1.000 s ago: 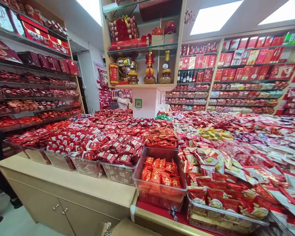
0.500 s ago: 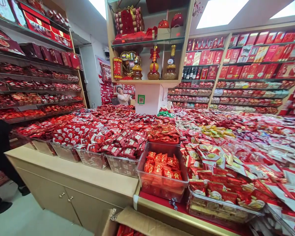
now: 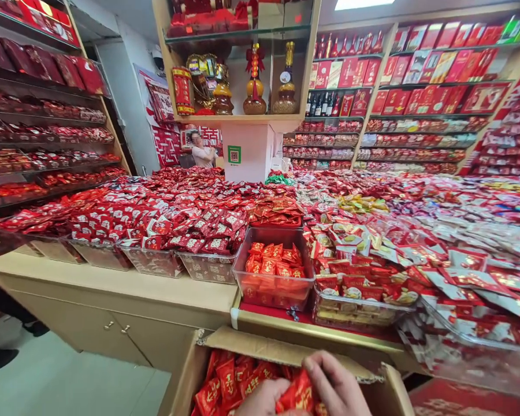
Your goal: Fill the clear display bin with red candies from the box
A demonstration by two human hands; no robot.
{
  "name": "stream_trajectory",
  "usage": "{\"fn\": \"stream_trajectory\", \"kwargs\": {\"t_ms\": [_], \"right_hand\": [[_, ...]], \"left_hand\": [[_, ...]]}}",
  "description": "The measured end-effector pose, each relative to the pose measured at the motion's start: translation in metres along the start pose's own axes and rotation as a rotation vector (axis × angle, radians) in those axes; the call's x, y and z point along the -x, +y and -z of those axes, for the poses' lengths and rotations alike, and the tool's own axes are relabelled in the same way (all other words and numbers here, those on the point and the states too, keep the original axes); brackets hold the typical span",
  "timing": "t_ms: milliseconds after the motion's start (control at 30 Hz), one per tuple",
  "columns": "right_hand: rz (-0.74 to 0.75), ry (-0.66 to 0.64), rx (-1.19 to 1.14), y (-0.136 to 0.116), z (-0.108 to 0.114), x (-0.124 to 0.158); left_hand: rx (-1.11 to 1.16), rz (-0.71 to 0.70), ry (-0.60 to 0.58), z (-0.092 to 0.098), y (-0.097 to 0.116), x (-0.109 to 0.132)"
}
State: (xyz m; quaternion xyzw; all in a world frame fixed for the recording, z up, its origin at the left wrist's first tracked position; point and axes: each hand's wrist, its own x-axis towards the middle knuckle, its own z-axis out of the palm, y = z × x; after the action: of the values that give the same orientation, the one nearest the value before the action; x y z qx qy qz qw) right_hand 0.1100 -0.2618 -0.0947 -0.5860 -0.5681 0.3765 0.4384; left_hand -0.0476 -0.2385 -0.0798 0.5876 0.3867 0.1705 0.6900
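Observation:
Both hands are low in the head view, over an open cardboard box (image 3: 260,345) full of small red packets (image 3: 227,381) with gold print. My left hand (image 3: 264,398) is closed around some of these packets, its thumb on top. From the other side my right hand (image 3: 335,384) grips the same bunch (image 3: 300,393), fingers bent over it. How many packets are between the hands is hidden. Behind the box, on the counter, a clear plastic bin (image 3: 274,289) is partly filled with matching red-and-gold packets (image 3: 275,263).
Clear bins heaped with wrapped packets line the counter (image 3: 112,286) on both sides. A display cabinet on a white pillar (image 3: 247,151) rises mid-counter. Stocked shelves line the walls. One person (image 3: 203,153) is at the back; another's legs (image 3: 8,312) show at left.
The view has tilted down and turned slightly right. More of the cardboard box shows, and both hands have come into view holding red packets. The legs at left are nearer the frame edge.

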Motion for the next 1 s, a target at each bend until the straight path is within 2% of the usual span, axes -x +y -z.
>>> {"fn": "stream_trajectory", "kwargs": {"t_ms": [100,200,267,400,567,800,867,967,1000], "right_hand": [[-0.005,0.102,-0.194,-0.021,0.011,-0.009],[-0.087,0.083,-0.433,-0.033,0.020,-0.013],[-0.091,0.043,-0.513,-0.036,0.024,-0.014],[-0.017,0.026,-0.418,-0.039,0.028,-0.011],[0.034,0.019,-0.312,-0.033,0.019,-0.008],[-0.064,0.010,-0.422,-0.026,0.009,-0.014],[-0.081,0.053,-0.459,-0.027,0.006,-0.015],[-0.117,0.106,-0.589,-0.029,-0.003,-0.016],[-0.137,0.096,-0.641,-0.029,-0.006,-0.016]], "left_hand": [[0.100,0.013,-0.088,-0.012,0.011,-0.001],[0.195,-0.044,-0.092,-0.014,0.028,-0.003],[0.206,-0.074,-0.065,-0.015,0.037,-0.003],[0.172,-0.071,-0.043,-0.014,0.045,-0.001],[0.104,-0.189,0.135,-0.006,0.045,0.000],[0.237,-0.122,0.126,-0.003,0.038,-0.001],[0.208,-0.155,0.213,-0.002,0.036,-0.002],[-0.028,-0.359,0.455,0.000,0.033,-0.004],[-0.123,-0.426,0.502,0.001,0.033,-0.004]]}}
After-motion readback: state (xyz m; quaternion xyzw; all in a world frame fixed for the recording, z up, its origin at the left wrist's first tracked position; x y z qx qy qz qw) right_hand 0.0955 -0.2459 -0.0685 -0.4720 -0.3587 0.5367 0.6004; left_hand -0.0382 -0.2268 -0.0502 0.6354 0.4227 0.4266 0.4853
